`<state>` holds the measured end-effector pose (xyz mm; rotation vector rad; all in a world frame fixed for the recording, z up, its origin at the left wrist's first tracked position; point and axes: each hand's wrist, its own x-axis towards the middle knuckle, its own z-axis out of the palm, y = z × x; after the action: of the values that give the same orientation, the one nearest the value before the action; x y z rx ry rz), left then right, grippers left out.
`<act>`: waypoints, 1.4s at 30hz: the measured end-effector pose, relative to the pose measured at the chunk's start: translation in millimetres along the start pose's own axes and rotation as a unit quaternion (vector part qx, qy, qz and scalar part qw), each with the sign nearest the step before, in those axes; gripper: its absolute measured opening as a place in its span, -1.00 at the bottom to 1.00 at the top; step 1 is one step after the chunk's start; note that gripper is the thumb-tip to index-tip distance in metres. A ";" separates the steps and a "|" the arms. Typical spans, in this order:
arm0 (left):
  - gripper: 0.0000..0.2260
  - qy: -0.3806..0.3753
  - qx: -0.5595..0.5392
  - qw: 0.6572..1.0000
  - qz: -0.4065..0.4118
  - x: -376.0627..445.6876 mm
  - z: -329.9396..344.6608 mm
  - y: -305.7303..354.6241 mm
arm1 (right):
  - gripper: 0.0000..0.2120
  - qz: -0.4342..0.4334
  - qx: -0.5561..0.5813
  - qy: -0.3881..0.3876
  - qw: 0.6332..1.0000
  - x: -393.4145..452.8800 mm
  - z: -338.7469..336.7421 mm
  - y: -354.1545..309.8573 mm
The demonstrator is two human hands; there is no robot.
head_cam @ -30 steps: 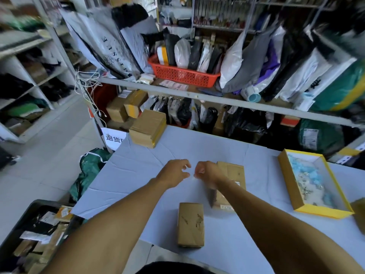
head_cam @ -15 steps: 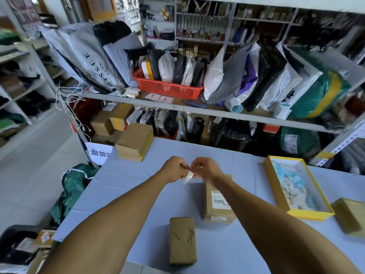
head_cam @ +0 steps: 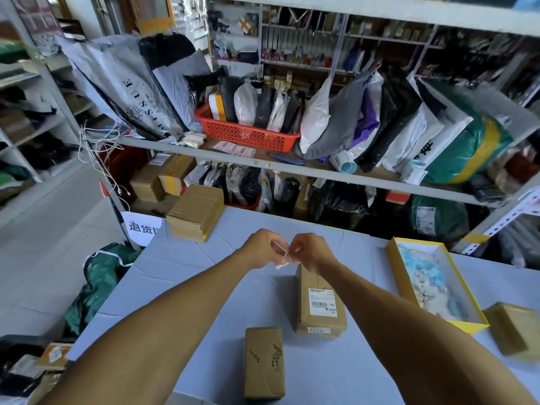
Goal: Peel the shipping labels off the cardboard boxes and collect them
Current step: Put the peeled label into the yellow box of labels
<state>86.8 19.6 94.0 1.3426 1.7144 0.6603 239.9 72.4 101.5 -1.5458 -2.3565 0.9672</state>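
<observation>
Both hands, left hand (head_cam: 260,249) and right hand (head_cam: 309,250), pinch a peeled label (head_cam: 282,255) between closed fingers, folding it; next it likely goes into the yellow box (head_cam: 393,266)

Landmark: metal shelving rack (head_cam: 292,168) across the back, packed with bagged parcels.
Table: pale blue creased tabletop (head_cam: 181,258) directly in front of the rack.
Floor: grey tiles (head_cam: 43,244) left of the rack.
Side shelves: white shelving (head_cam: 35,124) further left, beyond the floor.
Light: even daylight.
</observation>
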 end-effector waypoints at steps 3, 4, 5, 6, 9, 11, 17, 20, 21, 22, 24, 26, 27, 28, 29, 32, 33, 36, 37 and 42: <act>-0.82 0.050 0.047 0.998 0.011 1.0 6.3 0.9 | -0.93 -0.012 0.020 -0.003 1.000 0.4 0.2 -0.7; -0.85 0.074 0.053 0.996 0.013 1.2 7.7 1.3 | -0.93 -0.022 0.022 -0.005 1.000 0.9 -0.6 -1.0; -0.87 0.094 0.055 0.994 0.013 2.0 8.0 1.3 | -0.90 -0.023 0.033 -0.007 0.999 0.9 -1.8 -1.9; -0.88 0.108 0.056 0.993 0.013 3.0 7.9 1.1 | -0.86 -0.017 0.057 -0.011 0.998 1.2 -3.2 -2.2; -0.91 0.130 0.059 0.990 0.003 2.7 6.1 1.8 | -0.89 0.003 0.128 -0.035 0.991 0.0 -5.3 -3.5; -0.89 0.129 0.068 0.989 0.001 0.7 6.7 4.9 | -0.92 -0.008 0.100 -0.049 0.994 -2.2 -5.9 -4.1; -0.75 0.109 0.033 0.993 -0.018 3.6 16.9 13.6 | -0.97 0.017 0.018 -0.015 1.000 -4.0 -9.8 -4.1; -0.92 0.066 0.039 0.997 0.006 2.4 17.4 18.5 | -0.91 0.042 0.032 -0.003 0.999 -3.7 -14.5 0.9; -0.93 0.062 0.049 0.997 0.016 1.3 17.5 20.1 | -0.89 0.055 0.052 0.002 0.997 -3.5 -15.4 0.9; -0.94 0.067 0.052 0.996 0.023 0.7 18.5 21.1 | -0.88 0.065 0.074 0.007 0.995 -3.7 -16.0 0.1; -0.93 0.095 0.041 0.994 0.018 2.4 20.8 20.9 | -0.89 0.052 0.084 0.022 0.995 -3.3 -17.5 -1.2; -0.92 0.123 0.040 0.992 0.003 3.9 20.3 21.6 | -0.90 0.023 0.069 0.023 0.997 -5.4 -19.6 -3.3; -0.93 0.129 0.039 0.991 -0.006 5.6 19.3 20.5 | -0.92 0.012 0.070 0.016 0.997 -7.5 -20.9 -4.7; -0.93 0.135 0.031 0.990 -0.016 6.7 17.6 19.9 | -0.92 0.000 0.071 0.007 0.997 -10.0 -22.4 -6.1; -0.93 0.139 0.018 0.990 -0.027 7.5 15.7 20.1 | -0.91 -0.011 0.071 -0.001 0.997 -11.4 -23.8 -6.8; -0.93 0.134 -0.024 0.990 -0.047 9.0 17.0 26.4 | -0.91 -0.030 0.054 -0.003 0.998 -15.7 -30.8 -5.7; -0.94 0.130 -0.036 0.990 -0.051 9.7 19.8 29.7 | -0.91 -0.029 0.054 0.000 0.998 -16.9 -34.3 -3.0; -0.94 0.117 -0.078 0.988 -0.062 12.4 32.2 40.2 | -0.87 -0.025 0.046 0.009 0.999 -21.5 -46.1 9.5; -0.91 0.111 -0.091 0.987 -0.067 13.8 37.5 43.3 | -0.88 -0.024 0.035 0.014 0.999 -22.8 -49.4 14.4; -0.89 0.067 -0.082 0.994 -0.038 17.2 59.2 69.2 | -0.92 -0.016 -0.008 0.047 0.999 -25.1 -63.6 39.9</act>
<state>171.7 50.6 114.9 1.1360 1.7669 0.8436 311.1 87.9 132.5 -1.5201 -2.3224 0.8509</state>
